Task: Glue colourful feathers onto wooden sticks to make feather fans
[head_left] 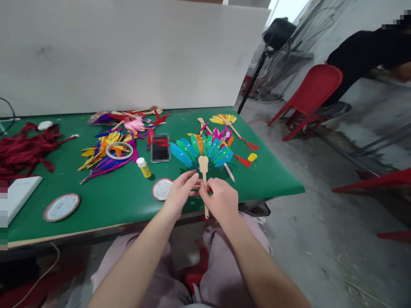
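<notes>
A feather fan (201,149) with blue, green and orange feathers on a wooden stick lies over the near edge of the green table (105,205). My right hand (221,201) is closed around the stick's handle. My left hand (181,192) pinches at the stick just below the fan's wooden head, its fingertips meeting those of the right hand. A small yellow glue bottle (144,167) stands left of the fan. A round lid (161,189) lies just beside my left hand.
Loose coloured feathers (109,154) with a tape ring (119,150) lie at the table's middle. More finished fans (226,124), red ribbon (22,149), a second round lid (61,207) and a white box (17,194) are on the table. Red chairs (311,96) and a seated person (369,55) are at right.
</notes>
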`<move>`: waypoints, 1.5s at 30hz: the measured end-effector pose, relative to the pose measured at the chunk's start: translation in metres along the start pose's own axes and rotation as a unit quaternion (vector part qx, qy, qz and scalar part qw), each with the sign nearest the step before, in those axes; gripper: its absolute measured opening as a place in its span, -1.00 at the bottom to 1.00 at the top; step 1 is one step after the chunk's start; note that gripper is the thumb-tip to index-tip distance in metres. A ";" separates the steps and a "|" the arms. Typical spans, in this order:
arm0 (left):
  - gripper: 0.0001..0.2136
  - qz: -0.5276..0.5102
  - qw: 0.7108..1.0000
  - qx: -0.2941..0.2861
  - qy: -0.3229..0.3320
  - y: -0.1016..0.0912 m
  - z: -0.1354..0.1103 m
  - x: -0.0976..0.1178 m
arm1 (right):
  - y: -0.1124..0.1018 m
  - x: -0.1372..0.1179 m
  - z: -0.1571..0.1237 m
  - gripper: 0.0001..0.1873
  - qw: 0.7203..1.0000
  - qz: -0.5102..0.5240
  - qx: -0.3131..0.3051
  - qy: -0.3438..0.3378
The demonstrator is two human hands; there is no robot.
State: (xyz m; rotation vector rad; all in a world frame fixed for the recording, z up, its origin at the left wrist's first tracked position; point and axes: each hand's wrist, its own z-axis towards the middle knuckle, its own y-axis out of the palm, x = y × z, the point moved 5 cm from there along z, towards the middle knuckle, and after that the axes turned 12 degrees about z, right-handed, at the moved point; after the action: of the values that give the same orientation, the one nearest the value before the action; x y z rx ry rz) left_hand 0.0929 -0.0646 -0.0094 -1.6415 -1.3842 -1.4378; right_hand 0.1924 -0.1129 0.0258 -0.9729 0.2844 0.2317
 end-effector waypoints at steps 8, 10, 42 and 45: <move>-0.71 -0.067 0.998 0.007 0.013 0.018 0.026 -0.002 | 0.000 0.010 0.006 -0.71 0.988 0.151 0.015 0.037; -0.72 -0.073 0.997 0.018 0.016 0.017 0.027 -0.004 | 0.004 0.027 0.006 -0.70 0.935 0.325 0.011 0.139; -0.73 -0.057 0.998 0.009 -0.021 0.032 0.025 -0.026 | 0.041 0.058 0.002 -0.79 0.651 0.639 0.109 0.395; -0.72 -0.056 0.998 0.011 -0.022 0.032 0.025 -0.025 | 0.041 0.058 0.002 -0.78 0.652 0.640 0.103 0.395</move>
State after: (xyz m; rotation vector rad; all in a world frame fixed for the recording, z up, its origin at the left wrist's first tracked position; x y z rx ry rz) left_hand 0.1340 -0.0614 -0.0331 -1.6128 -1.5337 -1.4506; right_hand 0.2340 -0.0851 -0.0248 -0.4137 1.7978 1.0443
